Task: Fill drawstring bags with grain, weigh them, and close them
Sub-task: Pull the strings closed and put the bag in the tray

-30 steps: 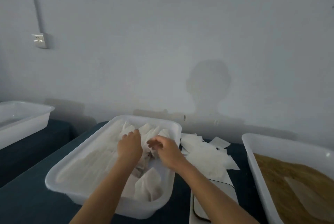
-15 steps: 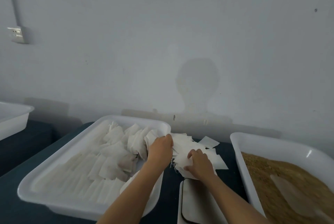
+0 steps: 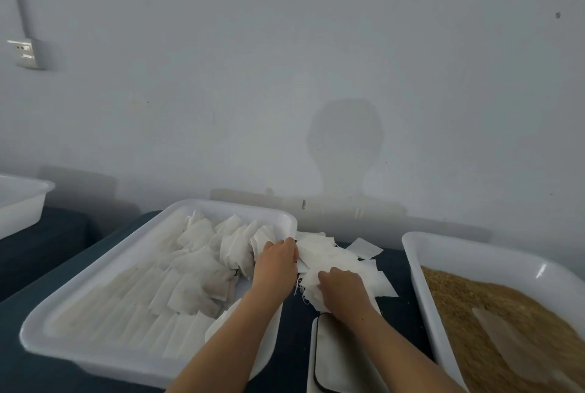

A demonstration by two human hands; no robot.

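Note:
A pile of empty white drawstring bags [image 3: 335,261] lies on the dark table between two white trays. My left hand [image 3: 277,262] grips the pile's left edge, over the right rim of the left tray [image 3: 95,269]. My right hand [image 3: 343,289] grips bags at the pile's near side, with loose threads hanging by it. The left tray holds several filled white bags [image 3: 202,266] in rows. The right tray [image 3: 449,253] holds brown grain [image 3: 493,319] with a pale scoop [image 3: 519,345] lying in it. A white scale [image 3: 338,357] sits just below my right hand.
A third white tray [image 3: 19,202] stands at the far left on a separate dark surface. The grey wall runs close behind the trays, with a socket [image 3: 27,53] at upper left. Dark table cloth [image 3: 297,329] shows between tray and scale.
Both hands left the left tray and moved right onto the pile of empty bags. Since half a second ago they have barely shifted.

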